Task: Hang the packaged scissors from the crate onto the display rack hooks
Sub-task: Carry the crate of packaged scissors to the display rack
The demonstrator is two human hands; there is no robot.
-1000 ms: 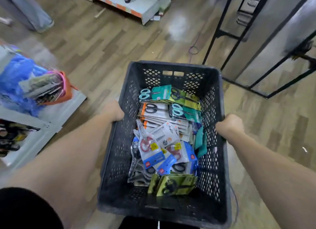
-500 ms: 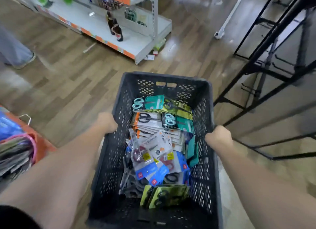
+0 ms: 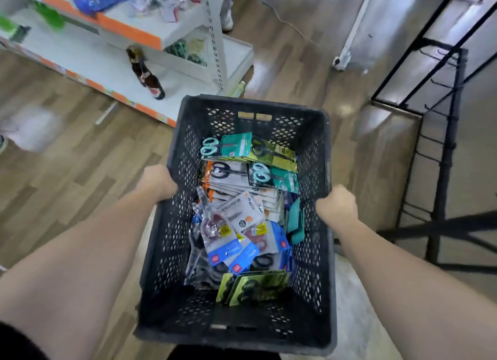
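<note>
I carry a black perforated plastic crate (image 3: 312,133) in front of me, above the wooden floor. My left hand (image 3: 158,180) grips its left rim and my right hand (image 3: 336,205) grips its right rim. Inside lie several packaged scissors (image 3: 242,219): teal and green packs at the far end, white and orange ones in the middle, blue and olive ones near me. The black metal display rack (image 3: 449,133) with thin hooks stands to the right, beyond the crate.
A white and orange store shelf (image 3: 129,34) stands at the upper left, with a brown bottle (image 3: 150,82) on its lowest board. A white pole base (image 3: 341,61) is on the floor ahead. A person's shoe shows at the left edge.
The view has swung forward and left: the store shelf and bottle came closer and the rack shifted right. Both hands keep their grip on the crate.
</note>
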